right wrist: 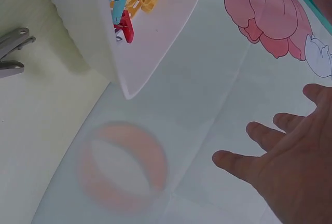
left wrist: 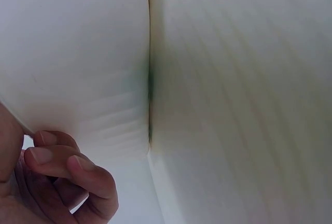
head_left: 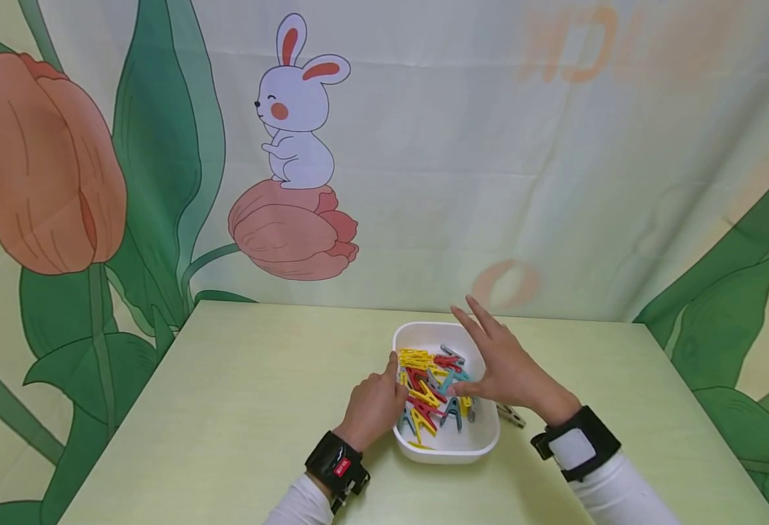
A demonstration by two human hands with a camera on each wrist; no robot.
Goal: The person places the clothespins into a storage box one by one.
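Observation:
A white plastic tub [head_left: 446, 456] stands on the table, holding several clothespins [head_left: 427, 394] in yellow, red, blue and grey. My left hand [head_left: 376, 408] grips the tub's left rim. Curled fingers [left wrist: 85, 175] lie against the tub's outer wall in the left wrist view. Over the tub's right side is my right hand [head_left: 505, 364], its fingers spread and straight. The right wrist view shows those fingers [right wrist: 236, 164] with nothing held; its thumb reaches over the clothespins in the head view.
One grey clothespin [head_left: 511, 415] lies on the table just right of the tub, partly under the right hand. The pale table [head_left: 279, 408] ends at a hanging cloth [head_left: 424, 219] printed with a rabbit and tulips.

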